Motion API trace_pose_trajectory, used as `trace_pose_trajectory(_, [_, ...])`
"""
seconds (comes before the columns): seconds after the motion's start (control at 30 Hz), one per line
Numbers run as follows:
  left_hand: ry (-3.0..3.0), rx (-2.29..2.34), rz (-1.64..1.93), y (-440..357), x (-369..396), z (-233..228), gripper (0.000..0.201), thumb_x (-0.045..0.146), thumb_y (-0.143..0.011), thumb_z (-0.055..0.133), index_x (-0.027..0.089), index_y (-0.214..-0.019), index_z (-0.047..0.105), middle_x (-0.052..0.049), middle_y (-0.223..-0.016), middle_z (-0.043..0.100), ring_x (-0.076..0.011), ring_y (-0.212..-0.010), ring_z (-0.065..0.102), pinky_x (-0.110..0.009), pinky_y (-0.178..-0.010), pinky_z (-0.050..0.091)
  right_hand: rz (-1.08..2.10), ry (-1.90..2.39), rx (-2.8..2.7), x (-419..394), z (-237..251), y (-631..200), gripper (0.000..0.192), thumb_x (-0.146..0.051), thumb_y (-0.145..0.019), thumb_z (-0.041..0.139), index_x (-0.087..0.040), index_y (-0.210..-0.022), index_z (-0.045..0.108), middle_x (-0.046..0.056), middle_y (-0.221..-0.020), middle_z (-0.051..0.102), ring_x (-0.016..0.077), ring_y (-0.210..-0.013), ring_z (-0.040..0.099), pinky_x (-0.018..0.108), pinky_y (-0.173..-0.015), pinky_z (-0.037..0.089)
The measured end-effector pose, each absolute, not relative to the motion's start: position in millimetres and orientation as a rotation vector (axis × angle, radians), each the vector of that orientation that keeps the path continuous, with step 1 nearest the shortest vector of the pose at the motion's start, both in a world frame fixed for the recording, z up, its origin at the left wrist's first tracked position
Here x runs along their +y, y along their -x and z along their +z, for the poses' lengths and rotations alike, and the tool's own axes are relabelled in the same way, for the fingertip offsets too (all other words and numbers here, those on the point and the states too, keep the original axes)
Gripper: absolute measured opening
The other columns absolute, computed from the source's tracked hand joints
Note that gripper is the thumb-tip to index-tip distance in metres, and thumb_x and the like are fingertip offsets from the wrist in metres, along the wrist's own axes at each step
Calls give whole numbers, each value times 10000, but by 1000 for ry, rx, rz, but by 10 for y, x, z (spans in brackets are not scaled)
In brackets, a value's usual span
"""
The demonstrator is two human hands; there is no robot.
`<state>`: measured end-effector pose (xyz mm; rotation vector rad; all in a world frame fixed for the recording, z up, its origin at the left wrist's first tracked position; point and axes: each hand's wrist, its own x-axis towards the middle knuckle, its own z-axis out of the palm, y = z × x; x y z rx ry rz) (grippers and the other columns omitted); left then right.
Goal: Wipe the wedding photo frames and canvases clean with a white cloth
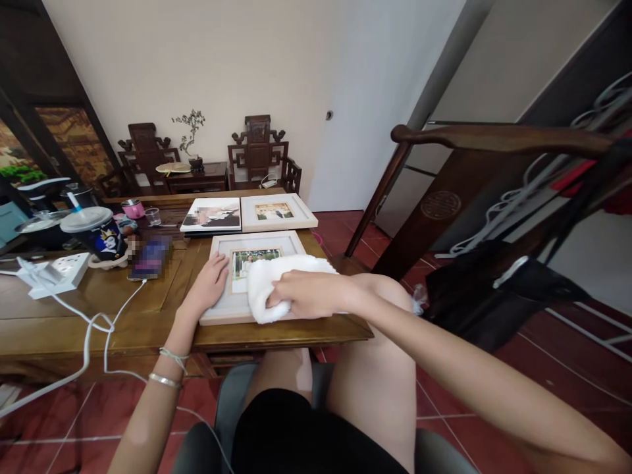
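Note:
A pale wooden picture frame (257,243) with a photo in it lies flat at the near edge of the wooden table (148,316). My left hand (210,282) rests flat on the frame's left border, fingers spread. My right hand (309,294) presses a white cloth (276,276) onto the frame's glass, fingers closed on the cloth. The cloth covers the right part of the photo.
Two more framed photos (276,212) (212,216) lie farther back. A phone (151,258) on a white cable, a power strip (59,273), a lidded cup with straw (96,230) and small cups stand at left. A dark wooden rail (494,138) rises at right.

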<state>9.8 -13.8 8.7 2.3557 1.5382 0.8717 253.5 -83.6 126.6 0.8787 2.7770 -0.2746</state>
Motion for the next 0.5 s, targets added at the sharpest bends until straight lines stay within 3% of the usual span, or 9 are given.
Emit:
trace_pose_trajectory(0.3, [-2423, 1539, 856, -67, -103, 26, 449, 254, -929, 355, 137, -1296, 584, -139, -1422, 539, -277, -1422, 366, -505, -1171, 296, -297, -809, 2875, -931, 1169, -2175, 367, -25, -779, 471, -185, -976, 737, 100, -898, 736, 237, -839, 655, 295, -671, 389])
trace_pose_trajectory(0.5, [-2454, 1525, 823, -55, -112, 27, 468, 275, -943, 338, 108, -1315, 568, -159, -1455, 499, -282, -1436, 337, -497, -1179, 279, -261, -920, 2865, -982, 1160, -2135, 388, -20, -789, 457, -159, -1027, 730, 148, -982, 731, 271, -916, 660, 316, -715, 401])
